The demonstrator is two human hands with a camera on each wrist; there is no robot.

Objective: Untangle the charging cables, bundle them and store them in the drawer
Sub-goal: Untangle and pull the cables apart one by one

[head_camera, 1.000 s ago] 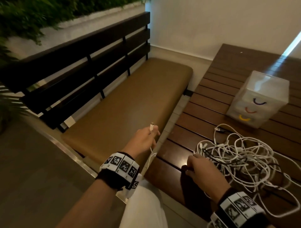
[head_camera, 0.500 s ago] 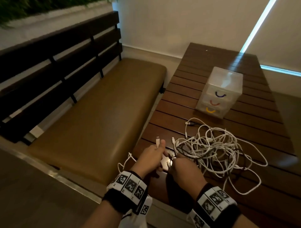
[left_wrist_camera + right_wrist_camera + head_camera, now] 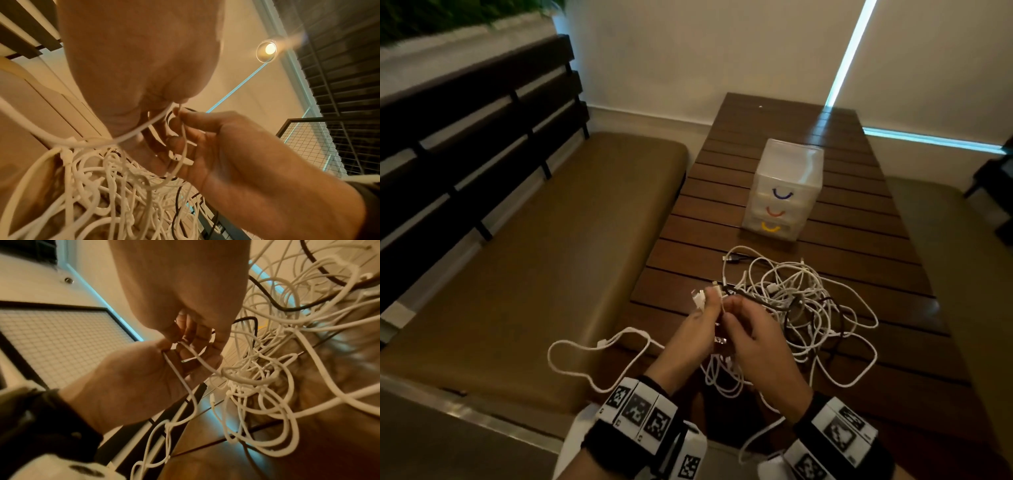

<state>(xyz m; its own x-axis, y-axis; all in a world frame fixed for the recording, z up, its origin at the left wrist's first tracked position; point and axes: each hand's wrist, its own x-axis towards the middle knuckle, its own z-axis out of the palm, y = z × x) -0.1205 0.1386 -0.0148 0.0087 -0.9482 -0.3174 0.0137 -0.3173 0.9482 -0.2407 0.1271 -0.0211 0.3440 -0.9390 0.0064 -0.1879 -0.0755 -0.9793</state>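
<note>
In the head view I have the tangle of charging cables [image 3: 794, 308] lying on the slatted wooden table [image 3: 859, 260] right of centre, mostly white strands with a few black ones threaded through, and its near edge runs straight up into my two hands, which meet just left of the heap in the lower middle of the frame. My left hand [image 3: 695, 329] has its fingers curled around a white cable [image 3: 599, 346], with plug ends poking up above the fingertips; that cable drops away in a loose loop to the lower left, over the edge of the brown bench cushion [image 3: 544, 260]. My right hand [image 3: 753, 339] is pressed close against the left, fingers bent, and in the left wrist view I see its thumb and forefinger pinching a thin white strand [image 3: 183, 138] that hangs down into the pile. The drawer unit [image 3: 784, 192], a small translucent box with blue, orange and yellow handles, stands farther up the table, above the heap and well apart from both hands, all three drawers pushed in.
</note>
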